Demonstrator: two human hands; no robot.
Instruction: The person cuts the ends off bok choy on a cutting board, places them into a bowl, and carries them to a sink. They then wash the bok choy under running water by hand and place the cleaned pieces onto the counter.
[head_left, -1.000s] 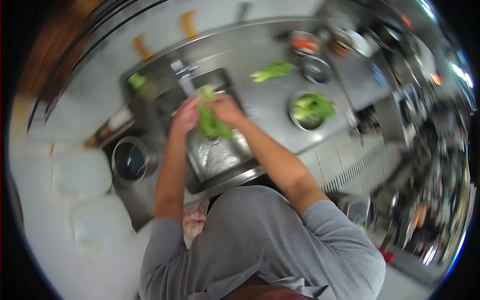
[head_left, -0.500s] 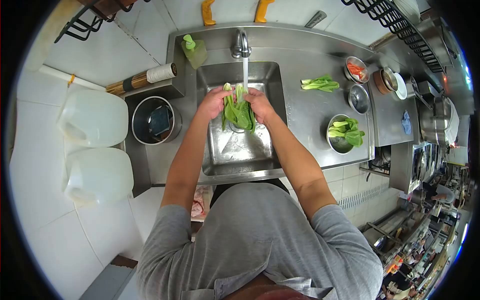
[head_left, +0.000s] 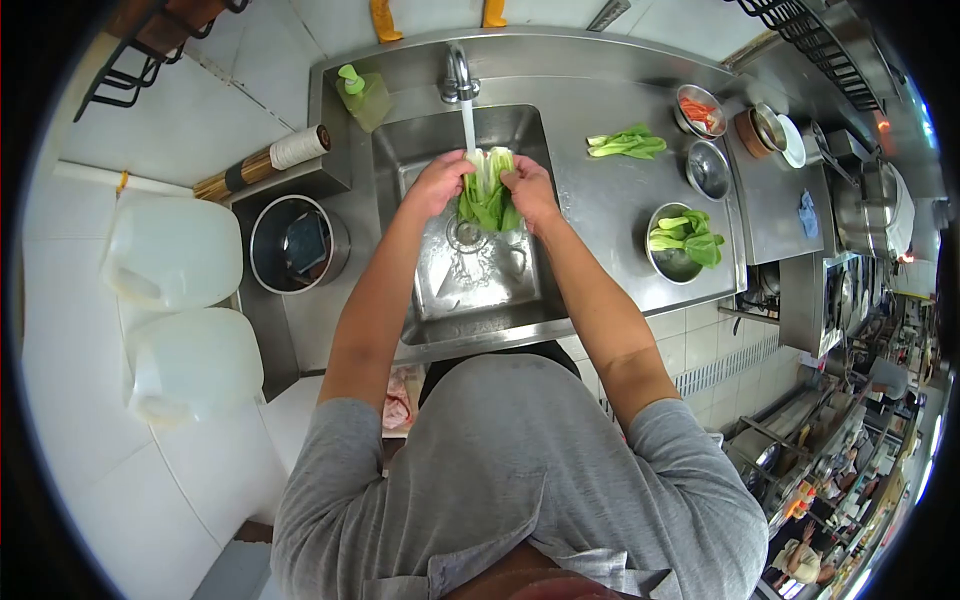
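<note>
A leafy green vegetable is held over the metal sink, its pale stalks up and its leaves hanging down. My left hand grips its left side with closed fingers, and my right hand pinches the right side. Water runs from the faucet onto or just beside the stalks. Right of the sink, another green vegetable lies on the steel counter. A metal bowl nearer the counter's front edge holds more greens.
A bowl of red pieces and a small metal bowl stand at the right. Left of the sink are a metal pot and a soap bottle. Two large translucent jugs sit farther left.
The view has shifted a little. Both hands have turned the vegetable so its stalks are spread wider and held under the stream.
</note>
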